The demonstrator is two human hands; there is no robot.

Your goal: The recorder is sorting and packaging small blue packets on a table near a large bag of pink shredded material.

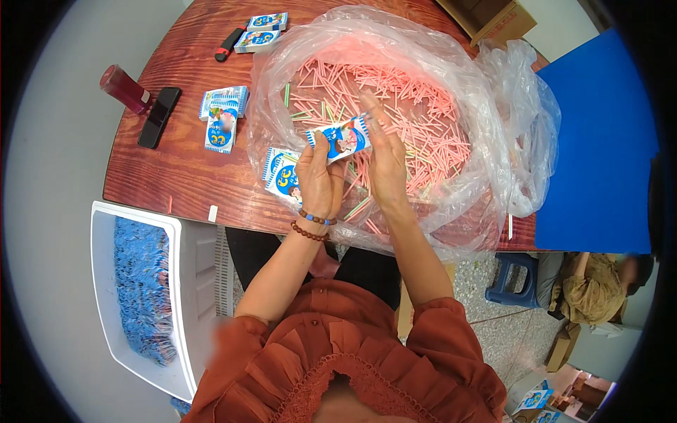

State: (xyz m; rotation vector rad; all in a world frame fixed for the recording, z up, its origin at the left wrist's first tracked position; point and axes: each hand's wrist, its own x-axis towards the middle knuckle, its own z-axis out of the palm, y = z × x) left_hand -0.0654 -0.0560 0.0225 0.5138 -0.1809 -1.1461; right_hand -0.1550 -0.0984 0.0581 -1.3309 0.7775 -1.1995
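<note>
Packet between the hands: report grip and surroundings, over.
Left hand holding packet. Right hand at its right end. Bag of pink and green sticks below. Second packet partly behind left hand.

Two hands [321, 185], one held packet [344, 139] — one phone [159, 118], one bottle [124, 88]

Left hand [321, 180] partly hides a lower blue-white packet [281, 175]; cardboard box [505, 27] cut off above

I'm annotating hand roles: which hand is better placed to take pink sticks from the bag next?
Probably the right hand: it is nearer most pink sticks, fingers extended by the packet. The left hand grips the packet's left end.
</note>
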